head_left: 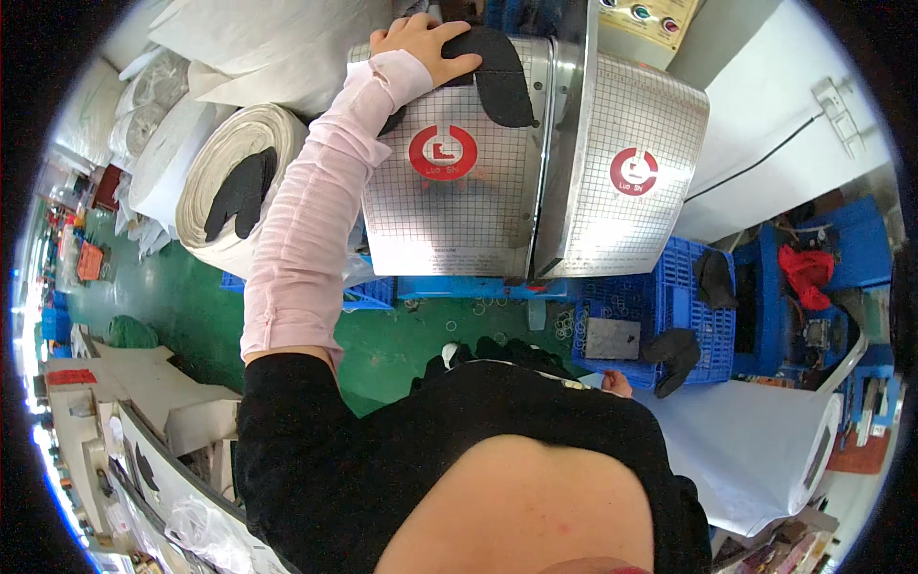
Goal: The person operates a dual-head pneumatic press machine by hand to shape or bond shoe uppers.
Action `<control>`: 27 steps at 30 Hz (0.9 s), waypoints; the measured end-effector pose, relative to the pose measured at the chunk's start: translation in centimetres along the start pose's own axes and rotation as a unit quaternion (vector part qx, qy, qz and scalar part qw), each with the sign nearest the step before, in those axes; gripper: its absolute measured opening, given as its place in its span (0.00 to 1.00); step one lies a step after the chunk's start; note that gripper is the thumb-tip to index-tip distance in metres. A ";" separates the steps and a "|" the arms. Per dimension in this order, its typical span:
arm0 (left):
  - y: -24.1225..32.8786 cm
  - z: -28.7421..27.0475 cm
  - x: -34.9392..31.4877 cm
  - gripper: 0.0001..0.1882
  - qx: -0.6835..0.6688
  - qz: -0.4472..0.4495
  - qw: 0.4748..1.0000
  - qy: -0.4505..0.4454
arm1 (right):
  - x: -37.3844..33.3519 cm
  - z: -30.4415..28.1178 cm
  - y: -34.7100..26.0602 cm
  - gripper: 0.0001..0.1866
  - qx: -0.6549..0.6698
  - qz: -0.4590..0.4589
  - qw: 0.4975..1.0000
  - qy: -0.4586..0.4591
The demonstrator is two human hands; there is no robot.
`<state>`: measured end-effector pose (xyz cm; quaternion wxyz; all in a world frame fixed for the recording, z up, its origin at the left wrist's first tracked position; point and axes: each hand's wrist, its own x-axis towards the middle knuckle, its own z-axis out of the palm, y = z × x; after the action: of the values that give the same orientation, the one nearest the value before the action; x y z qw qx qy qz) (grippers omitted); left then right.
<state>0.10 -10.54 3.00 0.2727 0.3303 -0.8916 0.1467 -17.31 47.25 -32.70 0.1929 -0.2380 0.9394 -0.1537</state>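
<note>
My left hand [421, 48] lies with fingers spread on a curved black cut piece [502, 86], shaped like a shoe upper. The piece rests near the far edge of a silver gridded metal plate [454, 220] with a red round emblem. Another bit of black material peeks out beside my left wrist, mostly covered by the sleeve. My right hand [617, 385] hangs low at my side, near a blue crate; only a few fingers show past my black clothing, so what it holds, if anything, is hidden.
A second gridded plate [622, 163] slopes away to the right, past an upright metal divider. A control panel [645, 19] with knobs stands behind it. Blue crates [708, 325] hold black pieces at right. A white roll [239, 134] carries black pieces at left. Small rings litter the green floor.
</note>
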 end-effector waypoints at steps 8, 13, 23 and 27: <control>6.2 -4.3 2.5 0.18 -0.112 0.006 0.989 -0.096 | -0.7 1.3 0.5 0.11 -0.009 -0.023 1.000 -0.018; 7.2 -1.4 1.0 0.32 -0.082 0.049 0.995 0.027 | -1.2 1.3 -1.2 0.12 -0.022 -0.016 0.999 -0.036; 8.0 -0.3 -2.6 0.17 -0.130 0.129 0.946 0.266 | 5.8 -15.7 -23.6 0.18 0.082 -0.434 0.814 0.378; 7.0 -0.3 -5.0 0.19 -0.069 0.118 0.979 0.153 | 8.1 -23.2 -35.4 0.20 -0.025 -0.546 0.730 0.410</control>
<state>-1.36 -2.68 -0.27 0.4094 0.1765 -0.8799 0.1645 -20.27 17.98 -1.22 -0.3340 -0.6290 0.6386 -0.2915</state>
